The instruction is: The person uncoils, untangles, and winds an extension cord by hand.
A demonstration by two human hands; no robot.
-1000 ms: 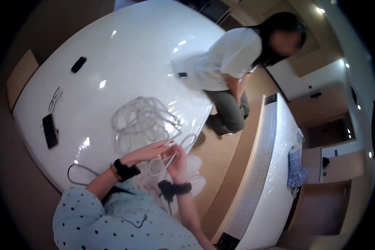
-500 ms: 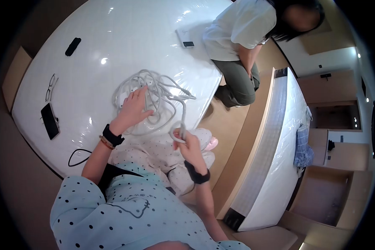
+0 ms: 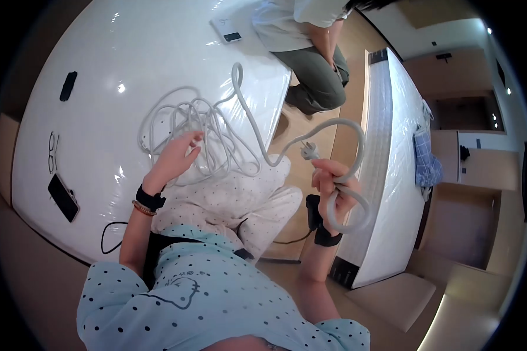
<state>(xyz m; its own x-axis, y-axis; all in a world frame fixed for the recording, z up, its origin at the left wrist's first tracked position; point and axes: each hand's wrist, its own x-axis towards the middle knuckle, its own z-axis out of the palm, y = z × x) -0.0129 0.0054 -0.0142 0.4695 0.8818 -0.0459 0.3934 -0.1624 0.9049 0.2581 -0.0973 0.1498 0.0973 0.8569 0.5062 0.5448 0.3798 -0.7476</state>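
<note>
A long pale grey cable point(image 3: 208, 126) lies in loose, tangled loops on the plastic-covered mattress point(image 3: 111, 126). My left hand point(image 3: 177, 157) rests at the near side of the tangle, fingers apart, with loops around and beneath it; no firm grip shows. Out to the right, my right hand point(image 3: 335, 190) is closed on the plug end of the cable. The plug point(image 3: 309, 151) with its pins sticks up past the fingertips, and a big loop of cable curves around that hand. From there the cable runs back in a wave to the mattress.
A person in dark trousers point(image 3: 317, 82) sits at the mattress's far right edge beside a white box point(image 3: 222, 29). Glasses point(image 3: 52, 153), a phone point(image 3: 63, 198) and a black case point(image 3: 68, 86) lie left. Another wrapped mattress point(image 3: 386, 193) stands right, holding blue checked cloth point(image 3: 426, 158).
My right hand has moved right, drawing a length of cable off the tangle, and the plug now shows. My left hand stays by the tangle. The camera view has shifted.
</note>
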